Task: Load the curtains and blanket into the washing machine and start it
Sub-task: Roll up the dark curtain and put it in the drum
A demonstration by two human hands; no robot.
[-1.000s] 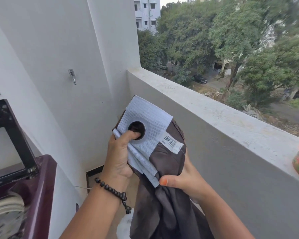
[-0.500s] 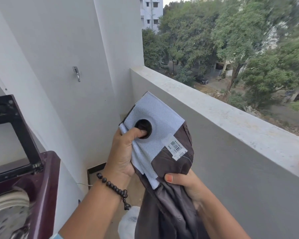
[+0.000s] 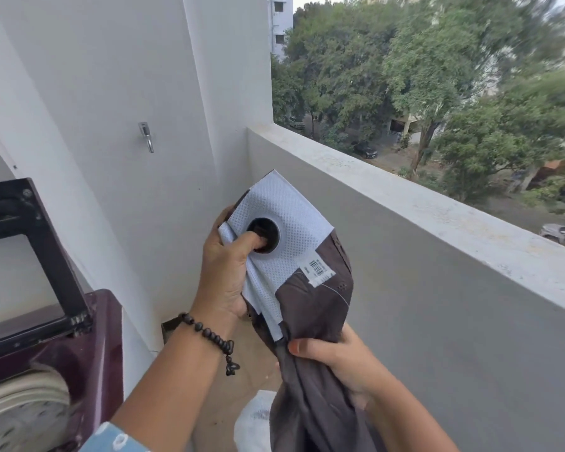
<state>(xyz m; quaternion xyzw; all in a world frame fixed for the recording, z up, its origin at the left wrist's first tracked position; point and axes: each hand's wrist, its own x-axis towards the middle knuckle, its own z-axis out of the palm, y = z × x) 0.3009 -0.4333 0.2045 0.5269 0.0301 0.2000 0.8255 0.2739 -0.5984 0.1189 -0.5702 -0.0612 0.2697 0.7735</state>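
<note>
A dark brown curtain [image 3: 317,321] with a pale blue header band and a round eyelet hangs folded in front of me. My left hand [image 3: 224,275] grips the header, thumb pushed into the eyelet. My right hand [image 3: 336,353] pinches the brown cloth lower down, just under the header. A white barcode label is sewn beside the header. The maroon top-loading washing machine [image 3: 101,347] stands at the lower left with its dark lid [image 3: 30,256] raised; the pale drum rim shows inside.
A grey balcony parapet [image 3: 437,223] runs along the right, with trees and a street beyond. A white wall with a metal hook [image 3: 146,137] is ahead. Something white [image 3: 255,422] lies on the floor below the curtain.
Both hands with the curtain have shifted slightly right and down in view as the camera turned left; the red container on the ledge has left the frame. The grip is unchanged.
</note>
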